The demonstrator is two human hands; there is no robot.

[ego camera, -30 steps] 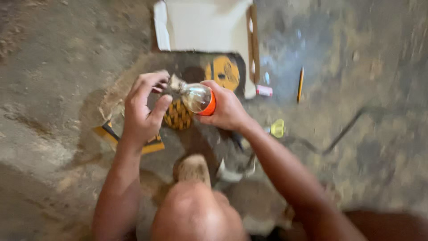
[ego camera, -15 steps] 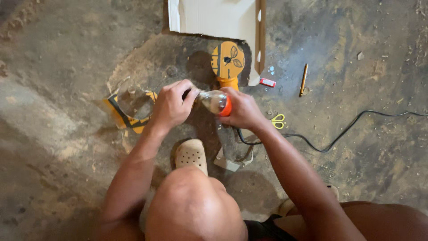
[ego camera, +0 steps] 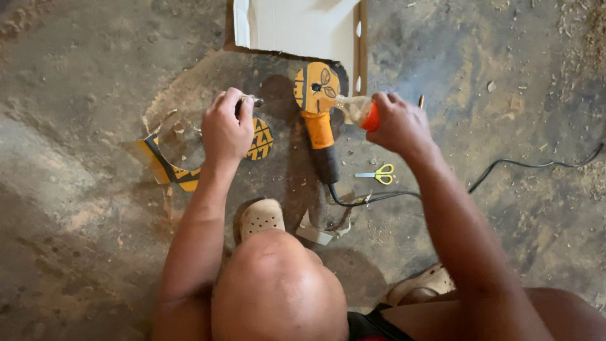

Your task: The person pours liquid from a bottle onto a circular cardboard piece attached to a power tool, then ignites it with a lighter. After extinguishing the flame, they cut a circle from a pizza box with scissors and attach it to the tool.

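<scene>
Right hand [ego camera: 396,123] is gripping a small clear plastic bottle with orange cap [ego camera: 358,111], tipped sideways; likely light, smooth, best held around the body. Left hand [ego camera: 226,129] is pinching a small grey metal piece [ego camera: 251,101], unclear. Between them is lying an orange-handled angle grinder [ego camera: 319,120]; yellow-handled scissors [ego camera: 377,174] and black cable [ego camera: 530,165] are sitting below the right hand.

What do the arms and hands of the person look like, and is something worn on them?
Both arms are bare along all their visible length: no sleeves show. The left hand and the right hand wear no gloves. I see no watch, bracelet or ring on either one, and no markings on the arms.
</scene>
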